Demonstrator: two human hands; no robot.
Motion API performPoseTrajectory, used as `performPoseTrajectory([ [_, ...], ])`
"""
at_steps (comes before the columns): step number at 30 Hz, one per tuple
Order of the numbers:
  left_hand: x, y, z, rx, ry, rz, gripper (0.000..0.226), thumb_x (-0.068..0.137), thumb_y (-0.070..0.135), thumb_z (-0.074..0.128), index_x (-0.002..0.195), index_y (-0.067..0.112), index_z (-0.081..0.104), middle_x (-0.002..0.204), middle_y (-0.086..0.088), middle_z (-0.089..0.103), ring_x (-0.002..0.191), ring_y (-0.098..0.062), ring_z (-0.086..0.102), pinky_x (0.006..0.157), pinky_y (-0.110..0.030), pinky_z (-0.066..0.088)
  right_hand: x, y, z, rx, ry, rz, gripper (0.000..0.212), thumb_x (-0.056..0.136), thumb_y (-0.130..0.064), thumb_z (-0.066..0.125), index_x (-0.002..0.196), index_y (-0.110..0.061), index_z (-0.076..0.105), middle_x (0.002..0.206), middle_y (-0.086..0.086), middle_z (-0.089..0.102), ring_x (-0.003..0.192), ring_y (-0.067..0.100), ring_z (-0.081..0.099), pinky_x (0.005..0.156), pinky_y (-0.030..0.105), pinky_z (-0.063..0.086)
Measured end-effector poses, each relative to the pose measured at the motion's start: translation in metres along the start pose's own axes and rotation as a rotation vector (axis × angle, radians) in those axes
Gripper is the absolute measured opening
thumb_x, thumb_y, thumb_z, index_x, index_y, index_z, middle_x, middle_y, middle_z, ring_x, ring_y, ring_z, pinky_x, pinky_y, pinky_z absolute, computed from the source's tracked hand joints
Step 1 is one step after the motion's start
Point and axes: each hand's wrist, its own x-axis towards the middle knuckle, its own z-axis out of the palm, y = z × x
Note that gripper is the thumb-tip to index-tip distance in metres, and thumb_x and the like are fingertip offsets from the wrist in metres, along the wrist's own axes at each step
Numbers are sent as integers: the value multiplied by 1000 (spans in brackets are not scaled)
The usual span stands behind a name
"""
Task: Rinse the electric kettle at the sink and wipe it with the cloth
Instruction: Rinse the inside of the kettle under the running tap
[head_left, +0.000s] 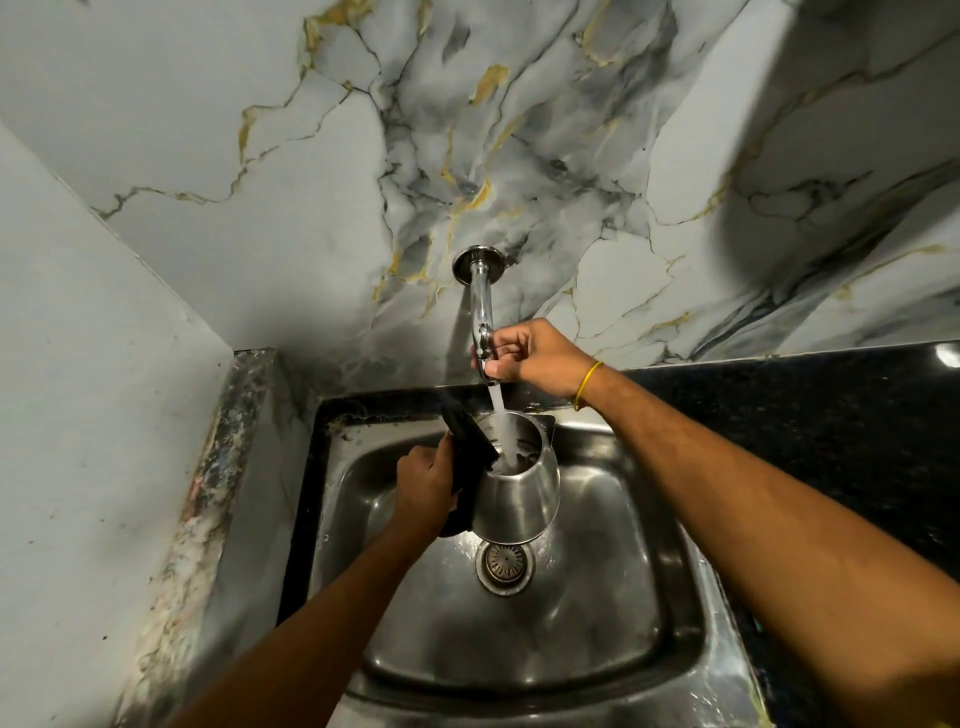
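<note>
A steel electric kettle (519, 493) with a black handle and an open black lid hangs above the sink (613, 613), over the drain. My left hand (426, 486) grips its black handle from the left. Water runs from the chrome tap (482, 312) straight into the kettle's open mouth. My right hand (530, 353) is closed around the tap's lower end, just above the stream. No cloth is in view.
The round drain strainer (505, 562) sits below the kettle. A black stone counter (805, 431) runs to the right of the sink. Marble-patterned walls close in behind and on the left.
</note>
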Motion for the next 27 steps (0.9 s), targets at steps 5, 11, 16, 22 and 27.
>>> performPoseTrajectory([
  [5,0,-2,1,17,7,-4,74,77,70,41,57,1,59,47,2,57,45,-10,52,44,-20,40,0,10,9,-30,131,-49,10,87,0,75,94,-7,76,72,-4,59,76,10,51,80,26,44],
  [11,1,-2,1,12,-14,0,82,76,72,38,63,-6,60,51,-6,59,46,-15,54,46,-25,42,-4,6,26,-185,308,9,34,79,-33,84,59,-24,58,61,-2,48,62,9,44,60,23,40],
  [16,1,2,0,2,9,6,69,76,69,39,55,6,59,46,4,56,42,-5,50,42,-17,38,-3,1,40,-301,405,21,18,83,-30,77,86,-13,72,82,5,75,79,17,68,71,31,54],
  [22,6,-1,-1,-27,15,17,71,76,70,42,53,5,58,41,6,55,40,-4,48,40,-16,36,5,7,11,130,-58,-7,23,99,5,56,121,6,62,126,35,66,104,21,65,94,26,55],
  [27,4,3,1,-31,7,15,60,77,68,42,50,16,56,40,7,56,37,-2,47,38,-15,35,16,12,-14,285,-342,66,38,104,4,46,142,8,49,140,27,62,137,34,57,116,38,45],
])
